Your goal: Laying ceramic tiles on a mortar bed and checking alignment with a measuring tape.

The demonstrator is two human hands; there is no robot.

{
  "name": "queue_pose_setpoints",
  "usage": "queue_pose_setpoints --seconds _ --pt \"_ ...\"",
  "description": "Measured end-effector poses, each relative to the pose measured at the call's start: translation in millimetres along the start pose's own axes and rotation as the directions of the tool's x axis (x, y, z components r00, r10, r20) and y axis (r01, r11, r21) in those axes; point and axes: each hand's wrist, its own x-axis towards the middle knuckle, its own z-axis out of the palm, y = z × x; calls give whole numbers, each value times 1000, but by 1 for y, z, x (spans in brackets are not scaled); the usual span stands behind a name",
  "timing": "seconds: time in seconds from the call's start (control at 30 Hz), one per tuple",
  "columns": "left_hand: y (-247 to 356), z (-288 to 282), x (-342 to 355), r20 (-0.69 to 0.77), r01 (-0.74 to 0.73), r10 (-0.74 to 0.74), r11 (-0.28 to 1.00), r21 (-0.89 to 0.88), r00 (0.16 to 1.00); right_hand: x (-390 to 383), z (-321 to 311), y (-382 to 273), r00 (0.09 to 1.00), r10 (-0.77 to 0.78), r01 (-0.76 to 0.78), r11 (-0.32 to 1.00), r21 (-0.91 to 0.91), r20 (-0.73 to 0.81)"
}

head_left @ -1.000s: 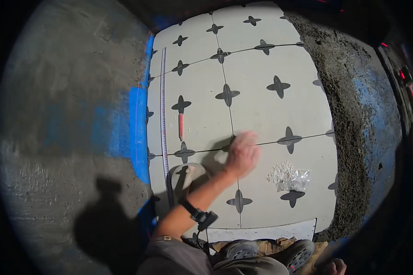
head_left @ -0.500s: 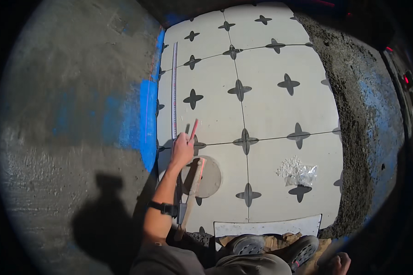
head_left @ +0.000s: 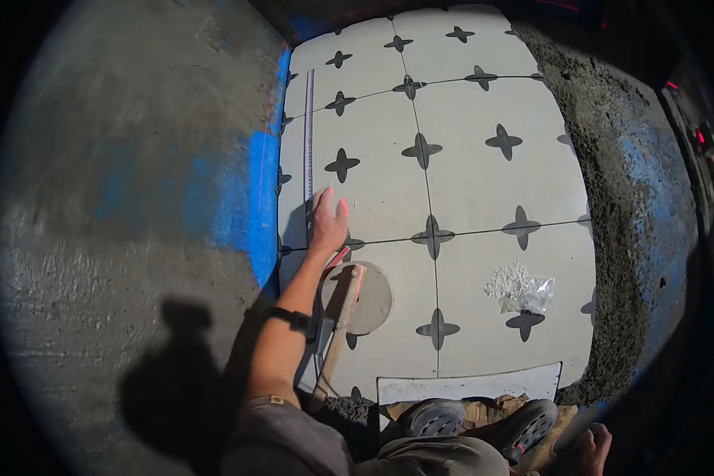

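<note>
My left hand (head_left: pixel 328 226) reaches low over the pale patterned tiles (head_left: pixel 385 174), thumb and forefinger spread apart. Close to its forefinger tip is a tiny white piece. Just right of the thumb lies a small white cross-shaped tile spacer (head_left: pixel 355 205). A red pencil (head_left: pixel 337 258) shows beside my wrist; whether it lies down or is tucked in the palm, I cannot tell. A white measuring strip (head_left: pixel 309 135) runs lengthwise along the tiles, left of the hand. At the lower right rim my right hand (head_left: pixel 595 448) has curled fingers, their contents hidden.
A wooden stick (head_left: pixel 341 333) crosses a round grey disc (head_left: pixel 373 297) below my left hand. Tiny white pieces (head_left: pixel 506 279) and a clear plastic bag (head_left: pixel 538 295) lie at right. Rough mortar (head_left: pixel 611 238) borders the tiles; a grey wall with blue patches (head_left: pixel 262 182) stands left.
My left hand has moved forward and its fingers have spread. The red pencil, upright in its fingers before, now shows low beside the wrist. The whole view has shifted slightly.
</note>
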Motion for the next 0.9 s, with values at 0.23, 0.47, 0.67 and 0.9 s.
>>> queue_pose_setpoints --seconds 0.23,0.47,0.67,0.9 --pt "10 58 22 -26 109 -108 912 395 994 -6 -2 8 999 45 -45 999 15 -19" --pt "86 100 11 247 -276 217 931 240 944 9 11 69 985 -112 131 981 146 -130" --pt "178 116 -37 428 -548 503 836 -23 751 13 13 47 971 -165 179 981 73 -174" --pt "235 86 -141 523 -572 604 783 -246 602 11 12 31 960 -230 242 968 59 -158"
